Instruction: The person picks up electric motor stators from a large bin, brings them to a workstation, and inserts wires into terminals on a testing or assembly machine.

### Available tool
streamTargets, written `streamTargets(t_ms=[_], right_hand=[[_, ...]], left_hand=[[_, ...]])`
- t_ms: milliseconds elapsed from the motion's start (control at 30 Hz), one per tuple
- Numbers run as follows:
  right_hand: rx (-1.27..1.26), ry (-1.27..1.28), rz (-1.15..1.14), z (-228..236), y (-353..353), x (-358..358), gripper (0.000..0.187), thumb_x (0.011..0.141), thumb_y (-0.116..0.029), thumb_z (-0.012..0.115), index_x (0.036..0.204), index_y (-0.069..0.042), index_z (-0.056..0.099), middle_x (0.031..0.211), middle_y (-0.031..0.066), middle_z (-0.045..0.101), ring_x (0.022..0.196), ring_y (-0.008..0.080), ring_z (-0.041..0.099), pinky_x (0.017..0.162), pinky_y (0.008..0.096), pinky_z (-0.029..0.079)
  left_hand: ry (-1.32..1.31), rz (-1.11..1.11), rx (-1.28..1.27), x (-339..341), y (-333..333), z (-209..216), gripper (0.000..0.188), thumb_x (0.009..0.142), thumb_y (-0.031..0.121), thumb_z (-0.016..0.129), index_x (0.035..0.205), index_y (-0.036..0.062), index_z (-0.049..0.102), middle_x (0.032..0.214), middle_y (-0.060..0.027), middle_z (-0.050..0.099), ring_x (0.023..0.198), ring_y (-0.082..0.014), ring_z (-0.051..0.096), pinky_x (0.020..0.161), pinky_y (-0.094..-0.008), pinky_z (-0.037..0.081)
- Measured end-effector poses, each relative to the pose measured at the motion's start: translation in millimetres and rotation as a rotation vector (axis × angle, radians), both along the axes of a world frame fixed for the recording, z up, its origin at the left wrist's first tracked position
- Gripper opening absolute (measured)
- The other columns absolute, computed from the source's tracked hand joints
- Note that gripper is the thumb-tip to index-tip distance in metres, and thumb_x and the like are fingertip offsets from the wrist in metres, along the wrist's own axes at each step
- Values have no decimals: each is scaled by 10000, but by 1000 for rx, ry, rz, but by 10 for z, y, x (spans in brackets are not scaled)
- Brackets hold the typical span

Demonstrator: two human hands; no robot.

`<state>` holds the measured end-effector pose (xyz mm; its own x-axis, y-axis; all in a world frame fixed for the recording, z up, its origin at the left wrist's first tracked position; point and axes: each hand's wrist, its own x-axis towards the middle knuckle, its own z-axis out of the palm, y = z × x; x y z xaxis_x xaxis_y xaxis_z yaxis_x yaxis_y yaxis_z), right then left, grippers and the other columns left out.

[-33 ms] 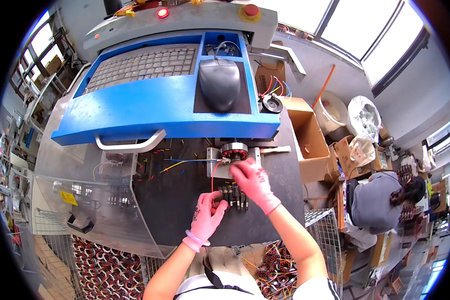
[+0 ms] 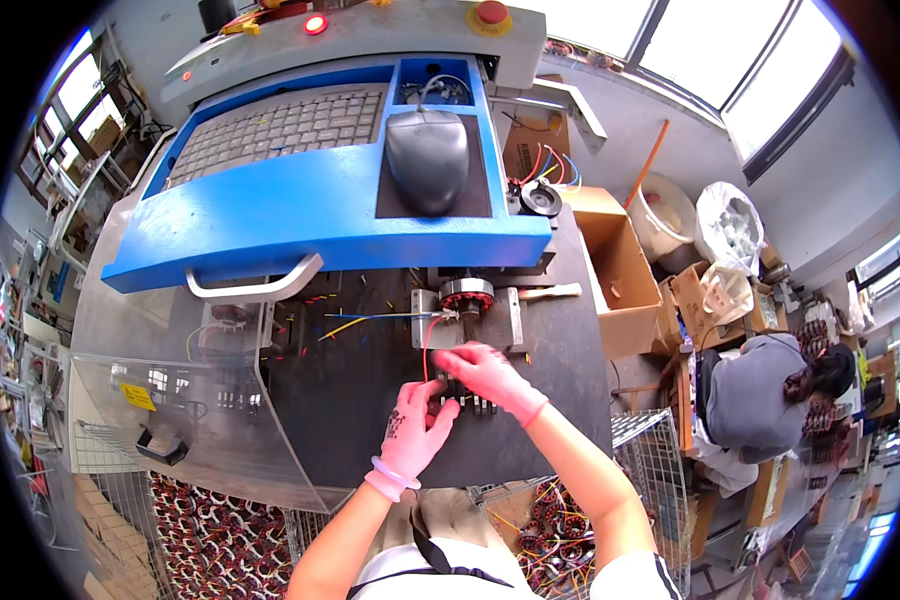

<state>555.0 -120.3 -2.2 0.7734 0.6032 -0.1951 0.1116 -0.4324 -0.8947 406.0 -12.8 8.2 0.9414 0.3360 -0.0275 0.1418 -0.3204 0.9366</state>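
A round motor stator [image 2: 467, 291] with a silver rim and reddish windings sits in a metal fixture [image 2: 515, 318] on the dark worktop. Blue and yellow wires [image 2: 370, 317] stretch out to its left, and a red wire [image 2: 426, 350] runs down from it. My left hand [image 2: 415, 432], in a pink glove, is closed on the lower end of that red wire. Just above it, my right hand [image 2: 495, 380], gloved alike, has its fingers pinched together beside the wire; what they hold is hidden. Dark block-like pieces [image 2: 480, 404] in a row lie partly under both hands.
A blue keyboard tray [image 2: 260, 220] with a white handle [image 2: 255, 285] and a black mouse [image 2: 428, 162] overhangs the worktop. A clear plastic guard [image 2: 190, 400] stands at left. An open cardboard box [image 2: 625, 290] is at right; a seated person [image 2: 765, 395] works beyond.
My right hand has moved down and left, from just below the stator to beside the red wire above my left hand. The left hand has hardly moved.
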Motion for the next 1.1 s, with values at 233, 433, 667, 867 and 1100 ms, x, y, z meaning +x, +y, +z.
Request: streamTargets(t_ms=[233, 433, 667, 867, 1100], right_hand=[[9, 291, 156, 36, -87, 103, 224, 857, -236, 657, 856, -12, 673, 675, 9, 637, 587, 66, 563, 555, 249, 455], [-141, -188, 176, 59, -189, 133, 223, 881, -247, 647, 910, -27, 652, 697, 32, 640, 576, 88, 563, 555, 279, 469], [-78, -258, 206, -117, -203, 118, 185, 889, -204, 623, 941, -29, 653, 730, 77, 659, 585, 156, 606, 562, 317, 476], [-113, -319, 234, -194, -166, 104, 201, 861, -221, 631, 938, -36, 648, 797, 147, 661, 751, 306, 644, 669, 379, 496], [-107, -305, 103, -70, -206, -18, 206, 850, -252, 654, 919, -59, 643, 850, 106, 660, 778, 268, 657, 692, 364, 502]], left_hand=[[154, -236, 503, -252, -279, -110, 491, 857, 351, 617, 1270, 106, 518, 997, -134, 549, 845, -301, 613, 739, -423, 514], [305, -333, 958, -271, -447, -553, 619, 865, 327, 572, 1420, 122, 389, 979, -93, 537, 826, -241, 601, 658, -407, 500], [279, -339, 1034, -279, -448, -747, 569, 870, 330, 560, 1387, 129, 431, 955, -67, 523, 817, -213, 603, 655, -383, 499], [187, -288, 956, -288, -405, -806, 489, 871, 254, 576, 1334, 130, 475, 961, -62, 540, 776, -213, 596, 598, -366, 487], [-262, 680, -939, 257, 297, -606, 272, 905, 347, 658, 1036, 129, 560, 800, 58, 509, 650, -28, 489, 517, -164, 389]])
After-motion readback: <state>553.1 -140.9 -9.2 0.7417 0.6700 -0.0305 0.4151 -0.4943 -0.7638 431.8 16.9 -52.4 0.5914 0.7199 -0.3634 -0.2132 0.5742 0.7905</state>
